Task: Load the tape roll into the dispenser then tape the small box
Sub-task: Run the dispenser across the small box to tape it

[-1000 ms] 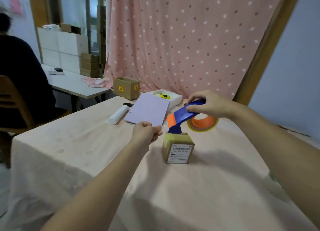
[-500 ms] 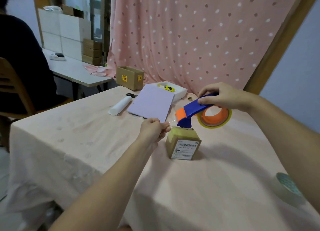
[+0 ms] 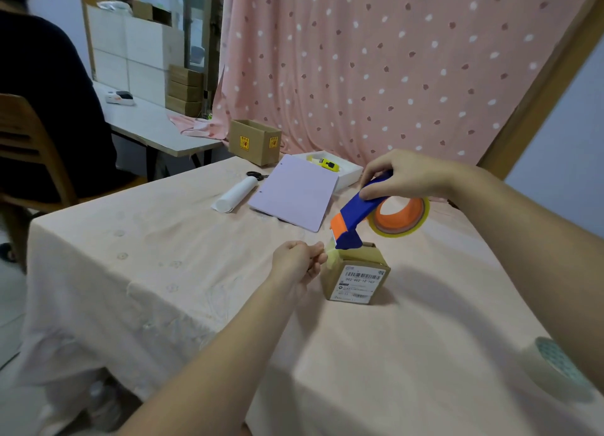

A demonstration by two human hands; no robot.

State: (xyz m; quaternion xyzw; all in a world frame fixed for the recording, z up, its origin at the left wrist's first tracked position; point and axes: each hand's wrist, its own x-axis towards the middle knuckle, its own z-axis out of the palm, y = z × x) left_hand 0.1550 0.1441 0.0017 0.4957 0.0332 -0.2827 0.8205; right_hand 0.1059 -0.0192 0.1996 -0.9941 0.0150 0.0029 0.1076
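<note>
A small brown cardboard box (image 3: pixel 358 277) with a barcode label stands on the pink tablecloth. My right hand (image 3: pixel 407 174) grips the blue and orange tape dispenser (image 3: pixel 354 215), tilted nose-down so its front end rests on the box top. A tape roll (image 3: pixel 400 218) with an orange core sits in the dispenser behind the handle. My left hand (image 3: pixel 295 260) pinches the free end of the tape (image 3: pixel 331 252) at the box's left top edge.
Beyond the box lie a lilac notebook (image 3: pixel 294 195), a white paper roll (image 3: pixel 235 193), scissors (image 3: pixel 256 174), a white tray (image 3: pixel 346 171) holding a yellow cutter, and a brown carton (image 3: pixel 255 141). A second tape roll (image 3: pixel 555 370) lies near right. A person sits at far left.
The tape end in my left hand has come down from mid-air onto the box's left top edge. The dispenser nose stays on the box top; the camera has shifted a little.
</note>
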